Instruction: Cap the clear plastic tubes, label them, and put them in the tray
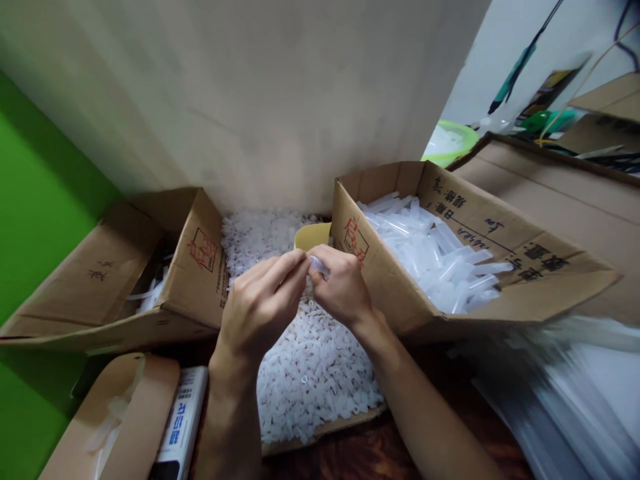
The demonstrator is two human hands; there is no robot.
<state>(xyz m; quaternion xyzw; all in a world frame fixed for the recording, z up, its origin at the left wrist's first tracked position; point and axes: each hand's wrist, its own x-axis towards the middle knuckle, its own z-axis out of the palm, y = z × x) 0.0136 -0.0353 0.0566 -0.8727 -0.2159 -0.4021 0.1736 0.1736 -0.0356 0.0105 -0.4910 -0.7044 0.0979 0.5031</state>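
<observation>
My left hand [260,303] and my right hand [340,287] meet above a heap of small white plastic caps [315,373]. Between their fingertips sits a small clear plastic tube [319,265]; my right hand grips it and my left fingers pinch at its end. Whether a cap is in my left fingers is hidden. To the right, an open cardboard box [395,293] holds many clear plastic tubes [435,253]. Just behind my hands a yellow scoop [313,235] pokes out of the caps.
A second cardboard box [120,287] lies tipped open at left, with a few clear tubes inside. A taped box and a printed carton [180,420] sit at the lower left. A pale board stands behind. More cardboard [565,193] and a green bowl [450,140] are at right.
</observation>
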